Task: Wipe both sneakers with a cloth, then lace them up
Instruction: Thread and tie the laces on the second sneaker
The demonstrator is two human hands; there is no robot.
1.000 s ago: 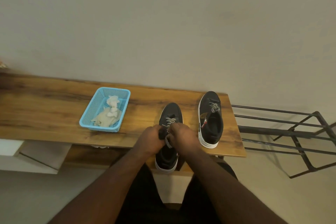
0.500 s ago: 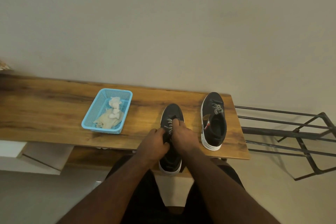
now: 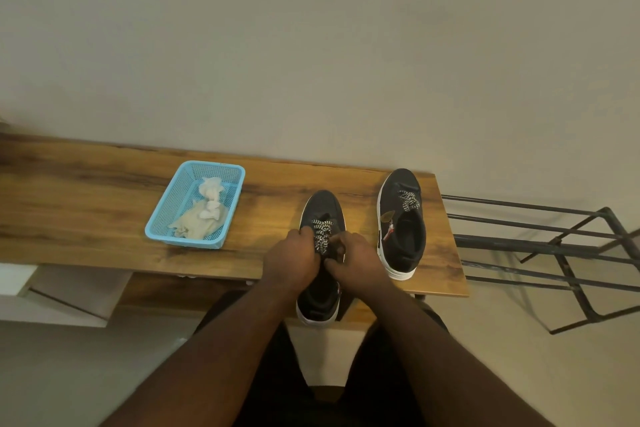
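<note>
While both hands work at the nearer sneaker [image 3: 320, 288], the second sneaker [image 3: 401, 229] sits untouched to its right on the wooden bench [image 3: 86, 215], toe toward the wall, near the bench's right end. Nearer sneaker: black upper, white sole, toe also pointing at the wall, heel overhanging the bench's front edge toward the person. Left hand [image 3: 289, 263] is curled in on the sneaker's left side with fingers closed around the speckled black-and-white lace [image 3: 322, 236]; right hand [image 3: 356, 262] is curled in on the right side, fingertips pinched at the lace or the eyelet flap (cannot tell which, the knuckles hide the contact). Lace crosses a few rows over the tongue just ahead of the hands, then runs down between them. Second sneaker has its own speckled lace [image 3: 408, 199] bunched near the toe end of the opening, only the front rows threaded, the collar wide open; a small tag and a red mark show on its inner side. Blue mesh basket [image 3: 162, 218] stands on the bench well left of both sneakers, apart from them, holding a crumpled pale cloth [image 3: 199, 224] with some white wadded pieces on top. Dark metal rack [image 3: 554, 246] stands on the floor just past the bench's right end. Both forearms come in from the bottom of the view, bare.
</note>
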